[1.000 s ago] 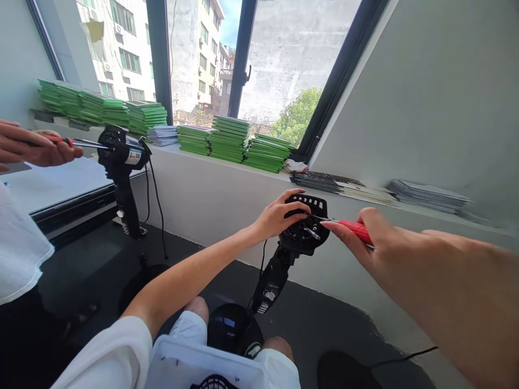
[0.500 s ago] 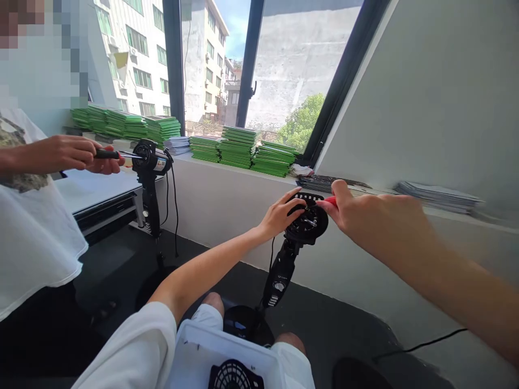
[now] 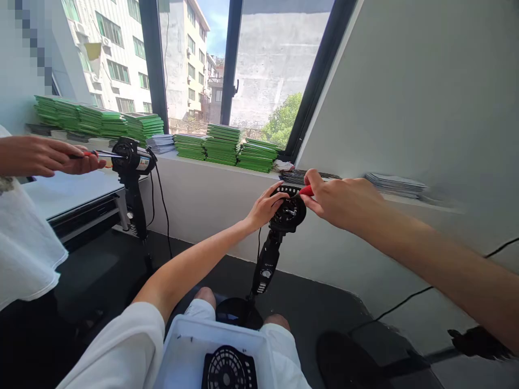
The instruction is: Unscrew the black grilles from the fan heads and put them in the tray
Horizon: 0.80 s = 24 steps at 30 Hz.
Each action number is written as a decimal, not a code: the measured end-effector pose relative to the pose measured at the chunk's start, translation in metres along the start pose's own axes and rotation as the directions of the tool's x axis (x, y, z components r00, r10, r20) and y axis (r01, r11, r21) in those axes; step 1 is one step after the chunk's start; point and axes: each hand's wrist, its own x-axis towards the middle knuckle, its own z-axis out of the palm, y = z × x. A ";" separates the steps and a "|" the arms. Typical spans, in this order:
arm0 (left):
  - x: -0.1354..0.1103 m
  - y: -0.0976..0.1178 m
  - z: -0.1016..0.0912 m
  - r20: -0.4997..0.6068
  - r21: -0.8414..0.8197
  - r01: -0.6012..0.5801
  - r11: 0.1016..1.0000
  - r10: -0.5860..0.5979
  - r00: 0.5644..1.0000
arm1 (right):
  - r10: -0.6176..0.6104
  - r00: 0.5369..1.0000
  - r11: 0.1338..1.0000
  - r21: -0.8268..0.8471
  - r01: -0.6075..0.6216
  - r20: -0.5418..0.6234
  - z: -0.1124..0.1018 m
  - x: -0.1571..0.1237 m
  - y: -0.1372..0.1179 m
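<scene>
A small black fan head (image 3: 288,210) stands on a black stem (image 3: 265,263) rising from a round base (image 3: 237,312) between my knees. My left hand (image 3: 263,206) grips the fan head's left side, fingers curled round its rim. My right hand (image 3: 338,199) is closed on a red-handled screwdriver (image 3: 306,190), its tip at the fan's centre. A white bin (image 3: 190,351) on my lap holds a black fan grille (image 3: 229,370).
At left another person's hands (image 3: 44,156) work a screwdriver on a second black fan (image 3: 132,162) beside a white table (image 3: 68,189). Stacks of green booklets (image 3: 223,143) line the window sill. A black cable (image 3: 405,302) runs along the dark floor at right.
My right hand has slid forward along the screwdriver, closing in on the fan head. The view has shifted, and the white bin with the grille shows more.
</scene>
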 end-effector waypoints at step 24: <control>-0.013 0.000 0.003 -0.039 -0.063 -0.001 0.998 -0.001 0.999 | -0.065 0.998 0.998 0.021 0.065 0.002 0.006 -0.003 0.005</control>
